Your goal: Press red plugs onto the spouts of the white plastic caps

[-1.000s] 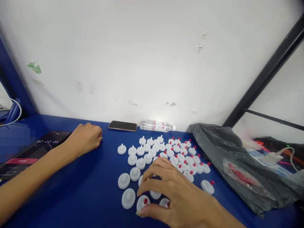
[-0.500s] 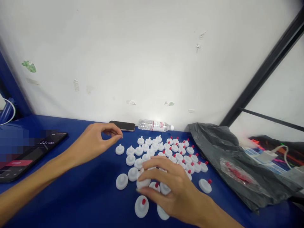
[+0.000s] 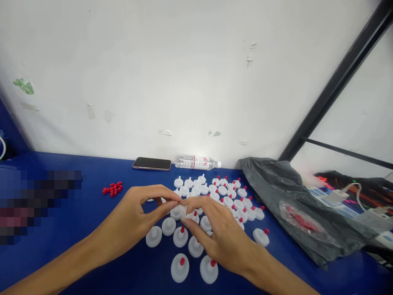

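My right hand [image 3: 211, 223] pinches a white plastic disc with a stem [image 3: 183, 210] above the group on the blue table. My left hand [image 3: 147, 217] is closed in a pinch, its fingertips meeting the right fingers at the stem. What the left fingertips hold is hidden. Around both hands lie several more white discs; plain-stemmed ones [image 3: 168, 226] are mostly left and at the back. Others, such as the front disc [image 3: 179, 268], carry a red cap [image 3: 182, 261] on the stem. Loose red caps [image 3: 112, 189] form a small pile left of my left hand.
A dark phone [image 3: 152, 164] and a clear water bottle [image 3: 198, 162] lie along the wall. On the right a grey plastic bag [image 3: 276, 192] bears a clear packet with red pieces [image 3: 303, 219]. A power strip with cables [image 3: 336, 198] sits farther right.
My left hand has moved right and down to meet the right hand, uncovering the red cap pile. My right hand has lifted a white disc from the group.
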{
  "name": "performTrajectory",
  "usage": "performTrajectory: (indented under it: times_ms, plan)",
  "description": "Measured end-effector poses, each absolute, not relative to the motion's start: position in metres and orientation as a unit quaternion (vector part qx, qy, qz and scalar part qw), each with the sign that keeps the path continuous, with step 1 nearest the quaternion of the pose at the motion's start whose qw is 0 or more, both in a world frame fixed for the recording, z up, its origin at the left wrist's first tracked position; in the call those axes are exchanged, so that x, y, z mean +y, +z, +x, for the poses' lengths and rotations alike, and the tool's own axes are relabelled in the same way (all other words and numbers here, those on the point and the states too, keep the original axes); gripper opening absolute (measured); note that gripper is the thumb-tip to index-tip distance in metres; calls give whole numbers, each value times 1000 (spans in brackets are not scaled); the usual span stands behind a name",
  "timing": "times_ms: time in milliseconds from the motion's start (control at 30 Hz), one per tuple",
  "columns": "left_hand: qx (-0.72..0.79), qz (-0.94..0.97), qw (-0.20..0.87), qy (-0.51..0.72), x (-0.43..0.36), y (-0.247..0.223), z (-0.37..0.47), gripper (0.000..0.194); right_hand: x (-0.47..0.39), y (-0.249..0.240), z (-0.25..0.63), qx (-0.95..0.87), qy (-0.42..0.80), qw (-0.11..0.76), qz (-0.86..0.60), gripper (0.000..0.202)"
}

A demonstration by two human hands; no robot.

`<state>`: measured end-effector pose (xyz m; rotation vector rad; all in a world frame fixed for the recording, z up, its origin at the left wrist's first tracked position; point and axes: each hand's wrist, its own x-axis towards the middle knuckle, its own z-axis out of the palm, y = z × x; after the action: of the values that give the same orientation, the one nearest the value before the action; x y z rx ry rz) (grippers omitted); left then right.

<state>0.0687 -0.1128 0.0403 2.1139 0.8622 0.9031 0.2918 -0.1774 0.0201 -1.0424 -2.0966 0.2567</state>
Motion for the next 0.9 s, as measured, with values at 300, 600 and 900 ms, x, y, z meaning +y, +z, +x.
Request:
performTrajectory:
  times_ms: [300, 600, 900]
  plan:
    - [349, 792, 352, 355, -110, 38, 67, 24, -178, 22, 291, -801, 50, 421, -423, 15]
    - [331, 837, 273, 340, -113, 35, 69, 26, -176, 19, 293, -814, 50, 429, -388, 17]
    - [254, 910, 107, 309, -128, 25, 69, 32, -178, 13, 292, -844, 2, 427, -324, 23]
